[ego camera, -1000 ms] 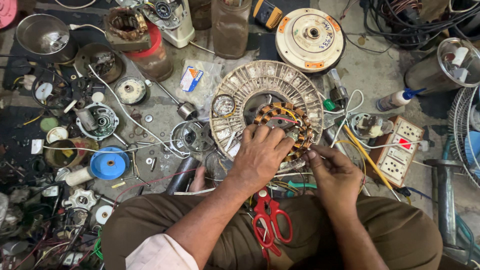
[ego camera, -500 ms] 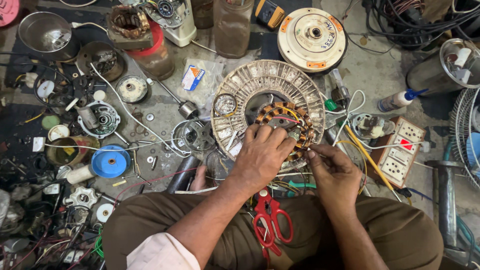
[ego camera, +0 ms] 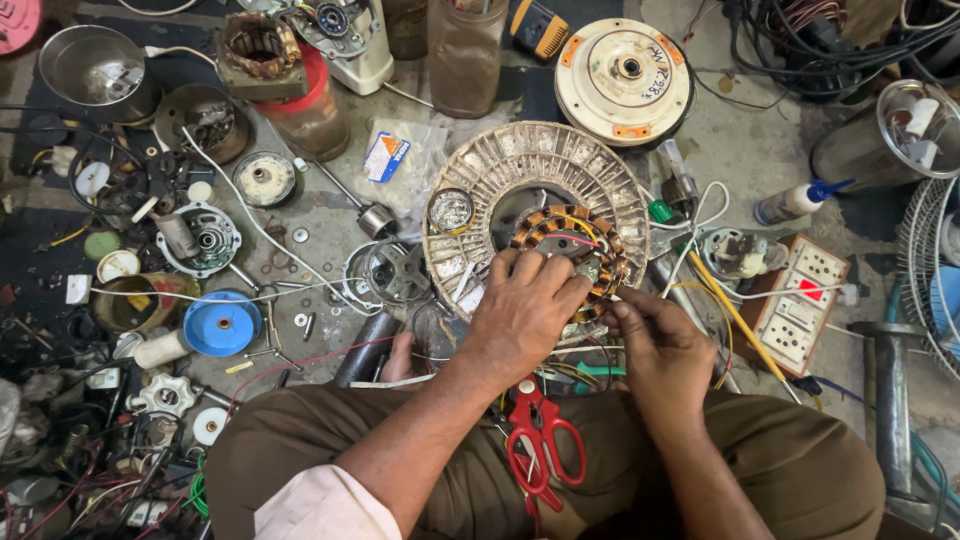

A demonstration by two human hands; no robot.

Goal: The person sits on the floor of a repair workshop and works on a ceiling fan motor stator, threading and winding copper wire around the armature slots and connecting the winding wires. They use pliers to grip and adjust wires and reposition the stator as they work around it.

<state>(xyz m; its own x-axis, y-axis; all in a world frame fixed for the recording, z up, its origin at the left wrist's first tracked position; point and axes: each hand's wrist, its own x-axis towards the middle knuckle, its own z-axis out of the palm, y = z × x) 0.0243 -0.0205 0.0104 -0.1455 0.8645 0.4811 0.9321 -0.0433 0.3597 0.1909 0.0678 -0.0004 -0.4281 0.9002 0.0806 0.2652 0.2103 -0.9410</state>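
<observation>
From the head view, the left hand [ego camera: 525,315] lies palm-down on the copper stator [ego camera: 570,255], fingers curled over its near edge and gripping it. The stator sits inside the round grey fan housing [ego camera: 535,170] on the floor, just ahead of the knees. The right hand [ego camera: 665,350] pinches the stator's right rim with thumb and forefinger. Red scissors [ego camera: 540,445] rest on the lap between the forearms; a white switchboard [ego camera: 800,305] lies to the right.

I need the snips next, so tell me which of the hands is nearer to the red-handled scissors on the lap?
Right. The right hand hovers just up and right of the red-handled scissors, by the copper-wound stator. The left hand rests on the stator, directly above them and slightly farther.
</observation>
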